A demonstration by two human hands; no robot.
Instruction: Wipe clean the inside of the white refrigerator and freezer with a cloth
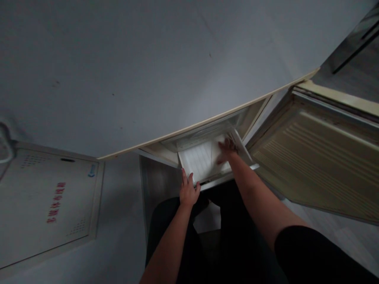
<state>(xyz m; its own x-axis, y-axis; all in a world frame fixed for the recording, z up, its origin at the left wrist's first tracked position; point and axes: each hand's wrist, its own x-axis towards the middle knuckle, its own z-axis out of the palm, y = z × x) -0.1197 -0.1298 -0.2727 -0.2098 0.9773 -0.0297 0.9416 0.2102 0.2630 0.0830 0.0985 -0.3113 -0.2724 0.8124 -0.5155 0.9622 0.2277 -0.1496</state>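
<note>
A white freezer drawer (201, 161) is pulled partly out of a white cabinet that looks like a freezer. My left hand (188, 192) rests at the drawer's front left corner. Its fingers are stretched out and apart, touching the rim. Inside the drawer, toward its right side, my right hand (227, 149) reaches down with fingers spread over the pale bottom. Some motion blur softens those fingers, and I see no object in them. The drawer bottom shows faint ridges.
The freezer door (319, 157) hangs open on the right, its ribbed inner panel showing. The pale freezer top (177, 79) fills the upper view. At left a white wall panel (32, 205) carries red lettering. Dark thin legs (355, 49) stand at upper right.
</note>
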